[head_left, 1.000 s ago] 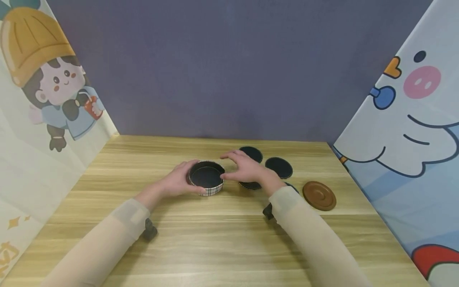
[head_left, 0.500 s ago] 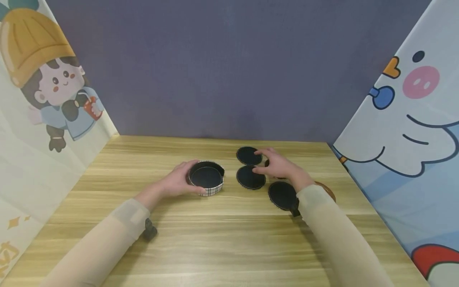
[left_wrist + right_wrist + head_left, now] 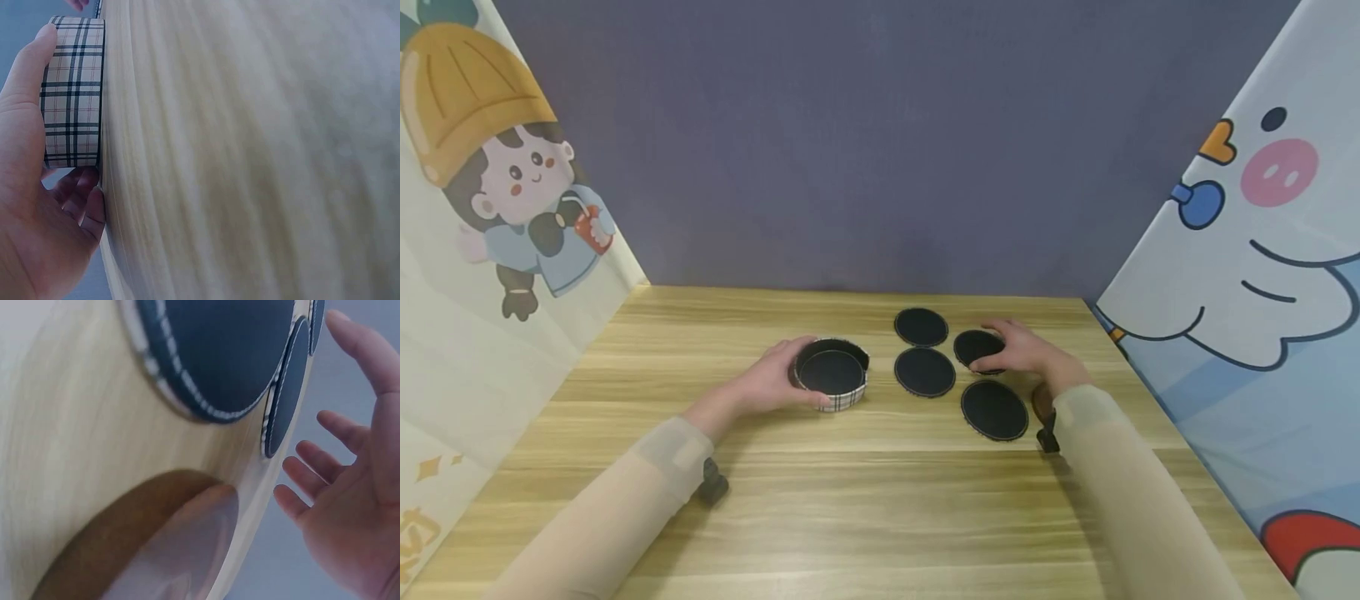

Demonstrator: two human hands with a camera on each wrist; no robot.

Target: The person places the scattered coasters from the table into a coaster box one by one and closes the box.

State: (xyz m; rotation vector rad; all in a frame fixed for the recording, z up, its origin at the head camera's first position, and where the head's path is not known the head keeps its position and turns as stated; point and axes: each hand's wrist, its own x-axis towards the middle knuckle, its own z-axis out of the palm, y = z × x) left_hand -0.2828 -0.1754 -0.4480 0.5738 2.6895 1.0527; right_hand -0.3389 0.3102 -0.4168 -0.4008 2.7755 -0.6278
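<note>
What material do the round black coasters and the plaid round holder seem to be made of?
The round black coasters look like matte fabric or faux leather, since pale stitching edges the rim in the right wrist view. The plaid round holder seems wrapped in printed cloth or paper, as its check pattern lies flat and dull.

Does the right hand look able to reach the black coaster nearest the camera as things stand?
Probably yes. The right hand rests over a farther coaster, and the near coaster lies flat just beside its wrist, uncovered.

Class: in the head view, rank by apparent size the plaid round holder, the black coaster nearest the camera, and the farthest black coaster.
1. Plaid round holder
2. Nearest black coaster
3. Farthest black coaster

The two coasters probably match; nearness to the camera enlarges the closer one.
</note>
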